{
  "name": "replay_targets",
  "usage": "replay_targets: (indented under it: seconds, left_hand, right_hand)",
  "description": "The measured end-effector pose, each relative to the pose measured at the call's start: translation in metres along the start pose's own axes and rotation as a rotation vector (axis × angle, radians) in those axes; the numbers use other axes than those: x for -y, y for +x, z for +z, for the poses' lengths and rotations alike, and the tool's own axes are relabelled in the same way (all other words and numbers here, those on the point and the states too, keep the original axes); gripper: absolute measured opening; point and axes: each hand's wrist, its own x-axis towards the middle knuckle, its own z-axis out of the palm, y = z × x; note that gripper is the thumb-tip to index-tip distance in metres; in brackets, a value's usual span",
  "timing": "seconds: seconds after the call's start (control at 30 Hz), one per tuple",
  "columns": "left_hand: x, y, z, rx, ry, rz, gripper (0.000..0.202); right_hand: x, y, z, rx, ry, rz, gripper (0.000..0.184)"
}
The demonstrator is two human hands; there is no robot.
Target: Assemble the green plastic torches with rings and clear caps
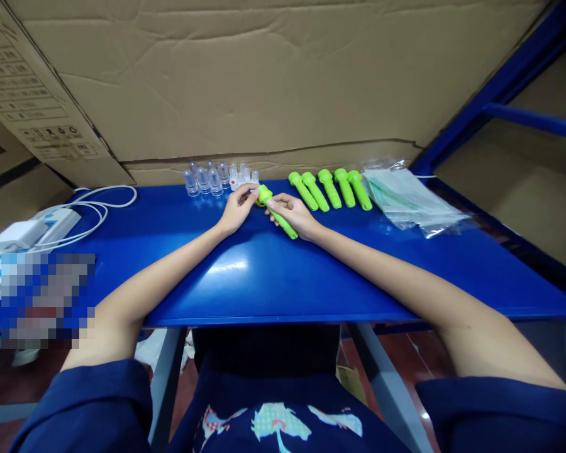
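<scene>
My right hand [298, 217] is wrapped round the body of a bright green flashlight-shaped tube [285, 226], which slants with its wide head toward the upper left. Close against that head, my left hand [236, 206] has thumb and fingers pinched together. What lies between those fingertips is too small and covered to name. To the right, several matching green tubes [329, 187] lie side by side, heads away from me. Behind my left hand stand several clear plastic domed caps [202, 180] and a few smaller clear-and-white pieces [239, 174], partly hidden by the fingers.
A blue table [226, 270] carries everything. Clear plastic bags [410, 198] lie at the right. A white power strip [59, 223] with a looped white cable [104, 211] sits at the left, beside a pixelated patch. Cardboard [264, 82] walls the back; a blue frame [471, 119] rises at right.
</scene>
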Motion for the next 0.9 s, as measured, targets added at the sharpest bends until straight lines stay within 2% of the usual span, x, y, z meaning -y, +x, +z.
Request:
replay_targets:
  seconds: [0.2,0.53,0.7,0.9]
  left_hand:
    - [-0.006,-0.002,0.003,0.088,-0.063,-0.045,0.052]
    - [-0.013,-0.004,0.002,0.160,-0.086,-0.065,0.056]
    - [-0.013,-0.003,0.001,0.166,-0.086,-0.076,0.059]
    - [-0.013,-0.002,0.003,0.197,-0.077,-0.079,0.059]
  right_hand:
    - [0.000,0.002,-0.002,0.119,0.025,0.051,0.053]
    - [0.002,0.003,-0.002,0.109,0.050,0.088,0.037]
    - [0.001,0.003,-0.003,0.121,0.038,0.072,0.040]
    - [0.002,0.000,-0.001,0.147,-0.090,0.042,0.059]
